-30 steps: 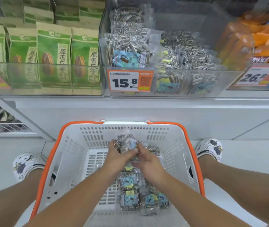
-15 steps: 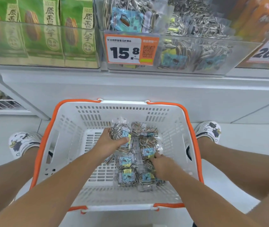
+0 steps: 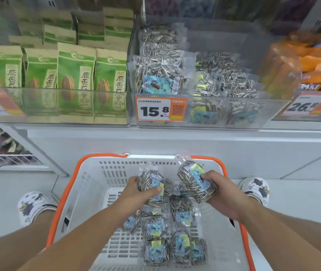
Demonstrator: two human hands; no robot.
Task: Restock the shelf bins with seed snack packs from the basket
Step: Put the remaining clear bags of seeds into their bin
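One seed pack (image 3: 150, 185) is held by the left hand (image 3: 136, 194), another (image 3: 194, 182) by the right hand (image 3: 222, 190); more packs (image 3: 175, 243) are left at 6 o'clock in the basket (image 3: 89, 192).

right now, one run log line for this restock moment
phase: pick | left hand: grips seed pack | right hand: grips seed pack, lifted | basket: packs remain | clear bin: part filled

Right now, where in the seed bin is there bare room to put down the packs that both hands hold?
The clear seed bin has open room at its back right, behind the low right pile. The left stack is tall and crowded. The left hand and right hand each grip a pack over the basket.
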